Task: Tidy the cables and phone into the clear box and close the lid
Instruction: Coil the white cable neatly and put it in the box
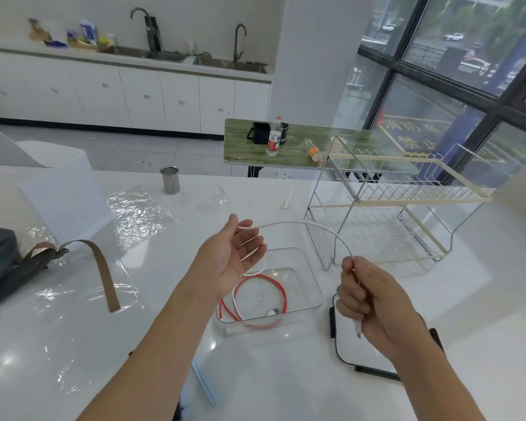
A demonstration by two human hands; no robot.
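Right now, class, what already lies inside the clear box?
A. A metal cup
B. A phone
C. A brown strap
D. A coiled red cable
D: a red cable lies coiled on the floor of the clear box, with no phone in it.

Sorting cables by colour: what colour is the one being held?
White cable, head view.

Clear box [309,278] open above; dish rack [389,214] crowds its far right side

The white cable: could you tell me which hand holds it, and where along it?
The right hand grips the white cable near its plug end; the open left hand supports its other end.
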